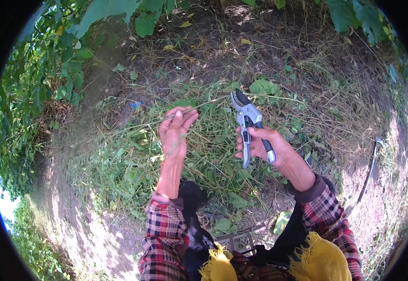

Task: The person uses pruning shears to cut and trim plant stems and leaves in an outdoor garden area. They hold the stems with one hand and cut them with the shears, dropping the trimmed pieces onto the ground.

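Observation:
My right hand (265, 144) is closed round a pair of pruning shears (248, 114) with silver and dark handles. Their blades point up and away from me and stand apart. A thin plant stem (208, 102) runs from my left hand (175, 129) toward the shears' blades; whether it lies between them I cannot tell. The thumb and fingers of my left hand pinch this stem. Below both hands spreads a heap of cut green stalks and leaves (213, 154).
Leafy vines (49, 61) hang at the left and along the top. A curved tool with a long dark handle (371, 168) lies on the ground at the right. A small blue scrap (135, 105) rests left of my left hand. Yellow fringed cloth (323, 257) hangs in front of me.

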The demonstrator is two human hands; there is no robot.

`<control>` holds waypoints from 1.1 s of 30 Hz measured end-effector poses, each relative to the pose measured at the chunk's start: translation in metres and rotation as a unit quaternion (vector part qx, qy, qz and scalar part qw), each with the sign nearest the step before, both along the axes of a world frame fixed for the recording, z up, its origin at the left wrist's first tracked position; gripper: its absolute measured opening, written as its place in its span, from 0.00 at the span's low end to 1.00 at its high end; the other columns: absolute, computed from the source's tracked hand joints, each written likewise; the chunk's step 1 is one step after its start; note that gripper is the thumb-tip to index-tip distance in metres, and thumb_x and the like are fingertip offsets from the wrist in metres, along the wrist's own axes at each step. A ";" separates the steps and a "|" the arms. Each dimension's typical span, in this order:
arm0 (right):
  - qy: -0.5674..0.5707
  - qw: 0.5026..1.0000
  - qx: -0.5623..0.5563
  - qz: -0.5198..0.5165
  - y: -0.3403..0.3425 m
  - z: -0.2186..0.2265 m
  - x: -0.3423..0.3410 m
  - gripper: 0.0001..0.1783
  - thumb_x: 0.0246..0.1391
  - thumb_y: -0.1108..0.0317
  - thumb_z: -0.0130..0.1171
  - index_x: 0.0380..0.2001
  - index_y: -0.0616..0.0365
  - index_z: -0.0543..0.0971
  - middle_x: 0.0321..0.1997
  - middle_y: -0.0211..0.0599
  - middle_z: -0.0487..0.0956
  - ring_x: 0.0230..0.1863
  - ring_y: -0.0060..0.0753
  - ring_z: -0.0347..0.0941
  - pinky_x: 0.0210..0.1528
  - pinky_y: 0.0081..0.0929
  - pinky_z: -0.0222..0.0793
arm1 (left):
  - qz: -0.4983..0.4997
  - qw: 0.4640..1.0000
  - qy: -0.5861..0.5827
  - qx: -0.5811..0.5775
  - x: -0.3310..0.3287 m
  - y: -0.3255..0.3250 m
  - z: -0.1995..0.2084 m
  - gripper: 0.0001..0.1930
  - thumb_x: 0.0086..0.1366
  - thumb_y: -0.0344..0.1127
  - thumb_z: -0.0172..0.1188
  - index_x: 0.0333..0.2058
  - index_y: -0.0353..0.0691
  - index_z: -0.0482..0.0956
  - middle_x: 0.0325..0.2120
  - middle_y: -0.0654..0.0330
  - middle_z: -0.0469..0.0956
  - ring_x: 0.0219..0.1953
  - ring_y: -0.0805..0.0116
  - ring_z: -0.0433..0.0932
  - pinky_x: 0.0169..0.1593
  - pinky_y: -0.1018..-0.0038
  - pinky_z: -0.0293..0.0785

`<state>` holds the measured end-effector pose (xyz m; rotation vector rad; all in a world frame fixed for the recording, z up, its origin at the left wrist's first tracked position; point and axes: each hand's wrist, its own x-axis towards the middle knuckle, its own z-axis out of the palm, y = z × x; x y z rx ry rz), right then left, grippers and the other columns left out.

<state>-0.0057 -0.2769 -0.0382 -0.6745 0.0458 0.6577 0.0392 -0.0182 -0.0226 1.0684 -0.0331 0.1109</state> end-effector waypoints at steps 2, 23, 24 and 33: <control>0.011 0.999 0.033 0.008 -0.001 -0.003 0.001 0.22 0.55 0.63 0.58 0.48 0.67 0.69 0.36 0.44 0.76 0.39 0.41 0.76 0.46 0.51 0.75 | -0.005 1.000 -0.004 0.007 -0.001 -0.001 0.002 0.08 0.68 0.27 0.49 0.40 0.30 0.74 0.42 0.45 0.76 0.45 0.53 0.78 0.54 0.59 0.76; 0.037 0.996 0.074 0.013 -0.010 0.008 0.002 0.15 0.57 0.64 0.54 0.42 0.62 0.70 0.29 0.29 0.68 0.25 0.22 0.63 0.26 0.27 0.62 | -0.030 0.998 -0.024 0.050 -0.005 -0.006 0.005 0.08 0.69 0.26 0.47 0.42 0.33 0.75 0.43 0.46 0.76 0.44 0.58 0.78 0.53 0.63 0.77; 0.031 0.997 0.071 0.014 -0.010 0.009 0.002 0.14 0.57 0.64 0.54 0.42 0.62 0.70 0.29 0.29 0.68 0.25 0.21 0.63 0.26 0.26 0.62 | -0.029 0.998 -0.023 0.049 -0.005 -0.006 0.005 0.08 0.69 0.26 0.47 0.42 0.33 0.75 0.43 0.46 0.76 0.44 0.58 0.78 0.53 0.63 0.77; 0.059 0.997 0.057 -0.002 -0.010 0.012 0.002 0.12 0.56 0.65 0.52 0.40 0.62 0.69 0.28 0.28 0.67 0.24 0.20 0.63 0.27 0.27 0.62 | -0.037 0.993 -0.034 0.104 -0.007 -0.011 0.006 0.08 0.68 0.24 0.47 0.40 0.33 0.75 0.44 0.47 0.75 0.44 0.59 0.78 0.53 0.64 0.76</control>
